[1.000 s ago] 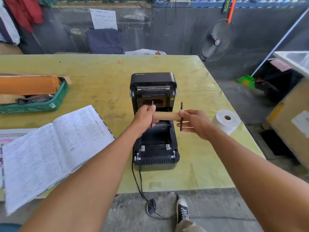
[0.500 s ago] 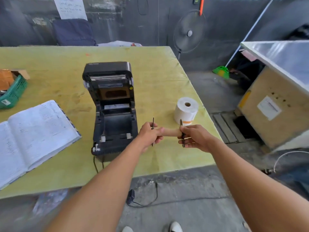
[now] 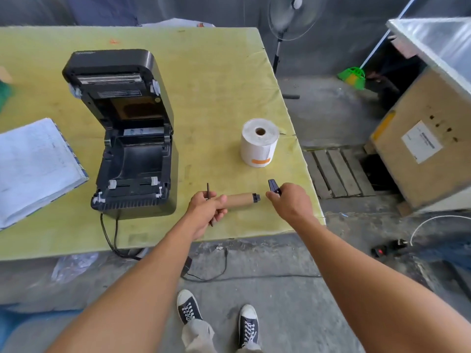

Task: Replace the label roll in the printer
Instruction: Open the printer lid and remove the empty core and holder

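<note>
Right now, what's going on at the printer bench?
A person is swapping the label roll. The left hand holds the empty brown cardboard core on its black spindle; the right hand has pulled off the black end guide. The black label printer sits open and empty. The fresh white label roll stands upright on the yellow table, untouched.

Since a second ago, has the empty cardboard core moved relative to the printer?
Yes. The empty cardboard core, held in the left hand, has gone from over the open printer to its right, near the table's front edge.
</note>
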A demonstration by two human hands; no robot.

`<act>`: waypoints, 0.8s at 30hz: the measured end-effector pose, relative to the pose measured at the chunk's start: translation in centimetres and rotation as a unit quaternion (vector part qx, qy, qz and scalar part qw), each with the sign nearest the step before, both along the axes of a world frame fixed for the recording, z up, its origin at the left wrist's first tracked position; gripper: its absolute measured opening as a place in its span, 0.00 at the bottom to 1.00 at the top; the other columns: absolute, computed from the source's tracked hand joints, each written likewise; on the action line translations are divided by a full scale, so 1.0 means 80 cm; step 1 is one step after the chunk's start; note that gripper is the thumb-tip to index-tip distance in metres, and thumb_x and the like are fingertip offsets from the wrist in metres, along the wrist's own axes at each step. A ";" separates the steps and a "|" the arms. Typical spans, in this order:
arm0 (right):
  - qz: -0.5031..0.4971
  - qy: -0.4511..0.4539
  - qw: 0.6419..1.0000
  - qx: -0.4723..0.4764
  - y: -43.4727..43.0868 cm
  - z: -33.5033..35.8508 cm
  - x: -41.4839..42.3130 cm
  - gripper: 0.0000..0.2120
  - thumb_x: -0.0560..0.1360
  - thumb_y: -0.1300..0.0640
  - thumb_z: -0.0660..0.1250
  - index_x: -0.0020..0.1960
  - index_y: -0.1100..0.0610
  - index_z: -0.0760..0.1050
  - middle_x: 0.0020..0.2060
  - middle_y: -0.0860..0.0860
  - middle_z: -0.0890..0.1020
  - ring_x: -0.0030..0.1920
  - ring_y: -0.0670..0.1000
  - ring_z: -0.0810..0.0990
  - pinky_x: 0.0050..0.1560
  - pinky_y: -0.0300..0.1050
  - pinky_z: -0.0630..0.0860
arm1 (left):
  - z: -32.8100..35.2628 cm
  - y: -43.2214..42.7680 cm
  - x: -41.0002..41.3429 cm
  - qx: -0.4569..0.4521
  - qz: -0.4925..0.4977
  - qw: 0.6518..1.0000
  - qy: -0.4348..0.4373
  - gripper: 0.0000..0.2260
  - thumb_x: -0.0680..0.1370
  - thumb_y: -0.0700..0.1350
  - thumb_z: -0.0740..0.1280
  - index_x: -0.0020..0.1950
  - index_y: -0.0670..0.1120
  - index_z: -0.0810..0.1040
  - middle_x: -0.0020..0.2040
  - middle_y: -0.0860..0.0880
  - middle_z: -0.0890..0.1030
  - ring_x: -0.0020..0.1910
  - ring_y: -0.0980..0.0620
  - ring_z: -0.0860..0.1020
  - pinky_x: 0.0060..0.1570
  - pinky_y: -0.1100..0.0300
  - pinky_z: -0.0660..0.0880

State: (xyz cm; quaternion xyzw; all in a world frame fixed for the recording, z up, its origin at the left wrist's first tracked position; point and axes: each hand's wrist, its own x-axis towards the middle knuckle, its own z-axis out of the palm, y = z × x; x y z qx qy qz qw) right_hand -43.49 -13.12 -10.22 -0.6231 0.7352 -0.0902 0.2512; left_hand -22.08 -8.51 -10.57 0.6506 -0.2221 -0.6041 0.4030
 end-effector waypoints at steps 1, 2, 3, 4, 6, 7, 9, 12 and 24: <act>0.008 0.024 1.000 -0.007 0.000 -0.004 0.004 0.17 0.77 0.44 0.66 0.47 0.59 0.76 0.43 0.56 0.78 0.41 0.58 0.76 0.36 0.46 0.69 | 0.000 -0.002 0.001 -0.001 0.004 1.000 0.001 0.17 0.77 0.40 0.70 0.61 0.41 0.68 0.41 0.41 0.79 0.39 0.46 0.76 0.46 0.50 0.70; 0.012 0.039 0.999 -0.010 0.002 -0.010 0.007 0.17 0.77 0.44 0.66 0.51 0.60 0.76 0.47 0.56 0.77 0.43 0.59 0.76 0.39 0.47 0.70 | 0.000 -0.004 0.002 -0.002 0.008 1.000 0.004 0.16 0.77 0.40 0.70 0.60 0.41 0.68 0.41 0.41 0.80 0.38 0.46 0.76 0.44 0.51 0.70; 0.017 0.052 0.998 -0.010 0.003 -0.014 0.009 0.18 0.78 0.45 0.66 0.54 0.60 0.76 0.49 0.57 0.77 0.47 0.60 0.77 0.41 0.48 0.71 | 0.000 -0.006 0.002 -0.003 0.011 1.000 0.007 0.16 0.77 0.40 0.70 0.60 0.41 0.68 0.40 0.41 0.79 0.38 0.47 0.76 0.43 0.52 0.70; 0.024 0.066 0.997 -0.009 0.006 -0.019 0.010 0.19 0.78 0.45 0.66 0.56 0.61 0.75 0.51 0.58 0.76 0.50 0.60 0.77 0.43 0.50 0.72 | 0.000 -0.007 0.004 -0.005 0.015 1.000 0.012 0.15 0.76 0.39 0.70 0.59 0.41 0.68 0.40 0.41 0.79 0.38 0.47 0.76 0.43 0.53 0.70; 0.035 0.080 0.996 -0.017 0.010 -0.027 0.009 0.19 0.78 0.47 0.67 0.58 0.63 0.74 0.52 0.59 0.76 0.53 0.61 0.76 0.46 0.52 0.73 | -0.001 -0.006 0.007 -0.006 0.018 1.000 0.020 0.15 0.77 0.39 0.70 0.59 0.41 0.68 0.41 0.41 0.79 0.39 0.47 0.76 0.43 0.52 0.71; 0.039 0.078 0.996 -0.025 0.011 -0.030 0.008 0.19 0.78 0.47 0.67 0.58 0.63 0.74 0.52 0.60 0.76 0.52 0.61 0.76 0.47 0.52 0.73 | -0.001 -0.006 0.008 -0.005 0.015 1.000 0.020 0.15 0.77 0.39 0.70 0.59 0.41 0.68 0.41 0.40 0.79 0.39 0.46 0.76 0.44 0.52 0.71; 0.046 0.072 0.996 -0.030 0.010 -0.032 0.005 0.19 0.78 0.48 0.68 0.57 0.64 0.74 0.52 0.60 0.76 0.51 0.61 0.76 0.48 0.53 0.74 | 0.000 -0.005 0.010 0.000 0.016 1.000 0.019 0.16 0.76 0.39 0.70 0.60 0.40 0.68 0.41 0.40 0.79 0.40 0.46 0.76 0.46 0.51 0.70; 0.048 0.064 0.997 -0.009 0.005 -0.028 0.000 0.20 0.77 0.47 0.68 0.56 0.63 0.73 0.52 0.60 0.76 0.51 0.61 0.76 0.48 0.53 0.73 | 0.002 -0.010 0.012 0.001 0.022 0.999 0.027 0.16 0.76 0.39 0.70 0.60 0.40 0.68 0.42 0.40 0.79 0.41 0.45 0.76 0.49 0.51 0.71; -0.122 -0.477 0.858 0.146 -0.002 0.010 0.051 0.10 0.78 0.55 0.69 0.45 0.62 0.80 0.34 0.53 0.77 0.29 0.46 0.74 0.30 0.40 0.74 | 0.016 -0.019 0.020 -0.002 0.016 0.999 0.047 0.16 0.76 0.39 0.71 0.60 0.40 0.69 0.42 0.41 0.80 0.38 0.48 0.78 0.41 0.54 0.73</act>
